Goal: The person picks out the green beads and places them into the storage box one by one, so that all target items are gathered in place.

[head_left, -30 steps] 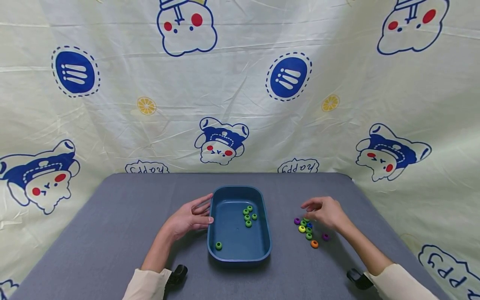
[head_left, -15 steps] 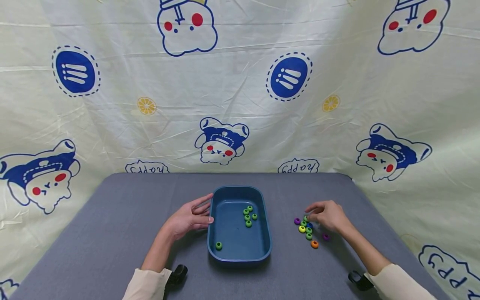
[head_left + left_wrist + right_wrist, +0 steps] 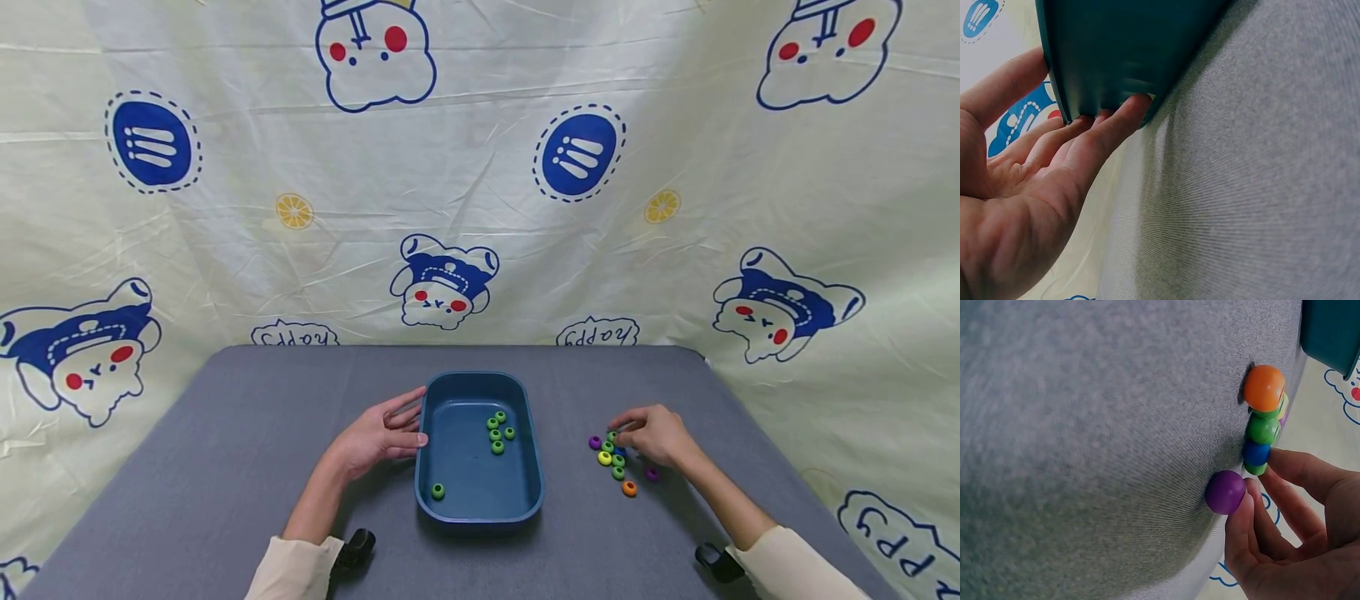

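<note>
R grip [image 3: 654, 435] narrow, far green bead [image 3: 612, 437] at thumb/idx tips, actual pinch unclear

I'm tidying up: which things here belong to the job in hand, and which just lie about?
Probably the job: blue tray the left hand touches; green beads in it; green beads by the right hand.

Probably lying about: yellow bead; orange bead; blue bead; two purple beads.

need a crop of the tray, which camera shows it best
The head view: it shows the tray nearly whole, from above, holding six green beads. The left wrist view shows only part of its outside, with the left hand against it; the right wrist view, just a piece at top right.
</note>
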Tool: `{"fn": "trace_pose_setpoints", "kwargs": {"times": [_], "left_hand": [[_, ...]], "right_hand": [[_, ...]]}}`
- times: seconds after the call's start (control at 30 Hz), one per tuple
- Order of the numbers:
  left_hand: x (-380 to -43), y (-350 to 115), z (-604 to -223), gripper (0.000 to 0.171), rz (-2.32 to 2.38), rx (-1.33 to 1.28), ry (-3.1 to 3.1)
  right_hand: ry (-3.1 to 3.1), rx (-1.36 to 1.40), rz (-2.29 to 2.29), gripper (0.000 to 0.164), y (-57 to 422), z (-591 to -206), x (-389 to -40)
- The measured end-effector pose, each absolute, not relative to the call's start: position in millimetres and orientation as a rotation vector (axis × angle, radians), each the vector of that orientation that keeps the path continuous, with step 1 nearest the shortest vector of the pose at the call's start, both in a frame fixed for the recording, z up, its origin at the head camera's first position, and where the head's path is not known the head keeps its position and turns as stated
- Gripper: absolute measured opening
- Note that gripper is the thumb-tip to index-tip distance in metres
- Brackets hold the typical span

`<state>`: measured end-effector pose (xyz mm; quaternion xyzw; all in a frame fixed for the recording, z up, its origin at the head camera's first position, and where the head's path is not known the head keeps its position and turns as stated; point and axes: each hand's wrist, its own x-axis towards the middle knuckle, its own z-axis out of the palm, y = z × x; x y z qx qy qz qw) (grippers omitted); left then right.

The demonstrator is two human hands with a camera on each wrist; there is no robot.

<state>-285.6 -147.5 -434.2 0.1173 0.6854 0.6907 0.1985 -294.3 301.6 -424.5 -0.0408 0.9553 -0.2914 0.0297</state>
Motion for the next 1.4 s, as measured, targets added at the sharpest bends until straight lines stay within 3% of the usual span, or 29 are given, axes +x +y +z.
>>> {"fn": "trace_pose_setpoints", "kwargs": {"times": [1.4], "left_hand": [[-284.8,-146.9,-432.2,0.078,1.945,0.335,1.905]], "right_hand": [[2.924,-0.074,-0.941,0.019,297.5,-427.4,-296.5]]}}
